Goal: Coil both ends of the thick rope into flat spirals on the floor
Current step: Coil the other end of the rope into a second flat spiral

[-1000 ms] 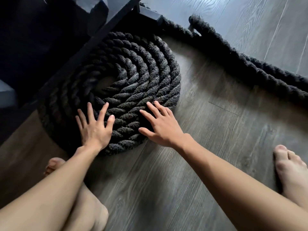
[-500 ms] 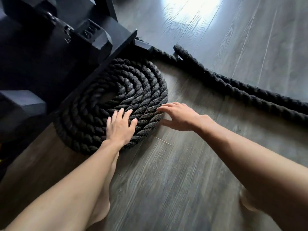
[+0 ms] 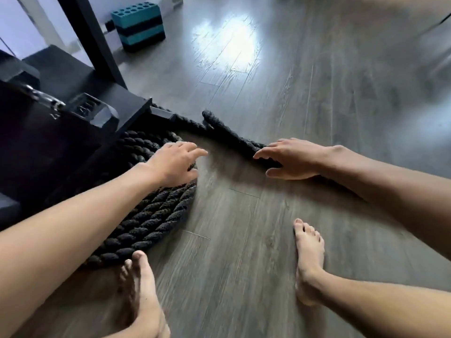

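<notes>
One loose rope [image 3: 234,135] length, up-left.

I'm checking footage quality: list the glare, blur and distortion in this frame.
Head view: bright glare on the floor at top centre; motion blur softens the right hand, the loose rope and the far right edge; wide-angle distortion bends the floorboards; the dark frame at left is underexposed.

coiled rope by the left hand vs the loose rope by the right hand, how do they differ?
The coil is wound into a flat spiral of packed turns; the loose rope runs as a single uncoiled length across the floor.
The coil sits against the dark frame; the loose rope lies out on open floor.
The left hand is spread over the coil; the right hand reaches over the loose rope.
Both are the same thick dark twisted rope.
</notes>
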